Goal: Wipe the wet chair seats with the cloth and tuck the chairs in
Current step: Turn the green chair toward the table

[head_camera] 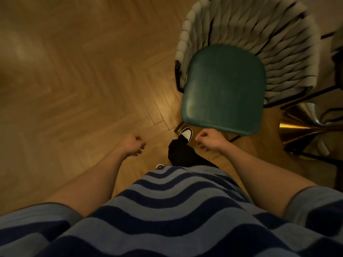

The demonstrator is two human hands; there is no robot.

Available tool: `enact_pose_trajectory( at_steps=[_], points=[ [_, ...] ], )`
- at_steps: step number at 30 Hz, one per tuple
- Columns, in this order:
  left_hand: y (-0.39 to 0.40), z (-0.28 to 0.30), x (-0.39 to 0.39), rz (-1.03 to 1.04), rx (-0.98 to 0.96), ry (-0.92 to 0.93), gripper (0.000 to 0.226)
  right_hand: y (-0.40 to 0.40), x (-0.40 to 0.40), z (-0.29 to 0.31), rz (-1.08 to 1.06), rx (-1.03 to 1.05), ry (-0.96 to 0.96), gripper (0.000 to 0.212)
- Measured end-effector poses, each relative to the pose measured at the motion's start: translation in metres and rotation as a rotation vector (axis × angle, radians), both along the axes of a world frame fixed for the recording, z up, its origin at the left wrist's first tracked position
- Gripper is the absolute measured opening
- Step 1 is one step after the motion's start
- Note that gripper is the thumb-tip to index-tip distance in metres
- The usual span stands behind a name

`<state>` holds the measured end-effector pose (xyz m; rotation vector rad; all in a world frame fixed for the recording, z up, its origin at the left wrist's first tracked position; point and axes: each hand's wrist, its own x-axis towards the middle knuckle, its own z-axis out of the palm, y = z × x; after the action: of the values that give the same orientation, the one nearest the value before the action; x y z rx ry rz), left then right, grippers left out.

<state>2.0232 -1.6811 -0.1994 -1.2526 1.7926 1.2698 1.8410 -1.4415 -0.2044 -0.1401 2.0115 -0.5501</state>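
The green chair seat lies ahead and right of me; my right hand, curled loosely and empty, hangs at its front edge; my left hand, likewise curled and empty, hangs well apart over the floor; I see no cloth.

seat teal | chair back white woven | shirt blue-navy stripes

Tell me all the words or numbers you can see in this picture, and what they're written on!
There are none to read. The green chair seat, its woven white backrest, the wooden floor, the striped shirt, the shoe and the shiny gold base show no words, numbers or labels. The picture is a bit blurry, so tiny print could be missed.
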Motion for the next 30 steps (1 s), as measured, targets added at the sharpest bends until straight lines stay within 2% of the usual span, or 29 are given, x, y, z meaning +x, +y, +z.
enact_pose_trajectory(
  at_steps=[11, 14, 16, 21, 24, 30],
  points=[
    [-0.091, -0.011, -0.203, -0.314, 0.002, 0.036, 0.011, -0.058, -0.134, -0.010, -0.105, 0.016, -0.004, 0.006],
    [-0.111, -0.011, -0.265, -0.514, -0.080, 0.105, 0.006, -0.076, -0.165, -0.008, -0.171, 0.012, -0.028, 0.010],
    [-0.125, -0.013, -0.310, -0.727, -0.192, 0.145, 0.009, -0.092, -0.186, -0.007, -0.207, 0.007, -0.030, 0.013],
    [-0.165, -0.018, -0.423, -1.318, -0.490, 0.348, 0.046, -0.145, -0.234, -0.009, -0.331, -0.025, -0.040, 0.013],
    [-0.184, -0.012, -0.490, -1.700, -0.582, 0.466, 0.064, -0.186, -0.255, -0.007, -0.427, -0.037, -0.055, 0.021],
    [-0.195, -0.016, -0.597, -2.348, -0.630, 0.509, 0.059, -0.264, -0.277, -0.016, -0.527, 0.012, -0.193, 0.061]
  ],
)
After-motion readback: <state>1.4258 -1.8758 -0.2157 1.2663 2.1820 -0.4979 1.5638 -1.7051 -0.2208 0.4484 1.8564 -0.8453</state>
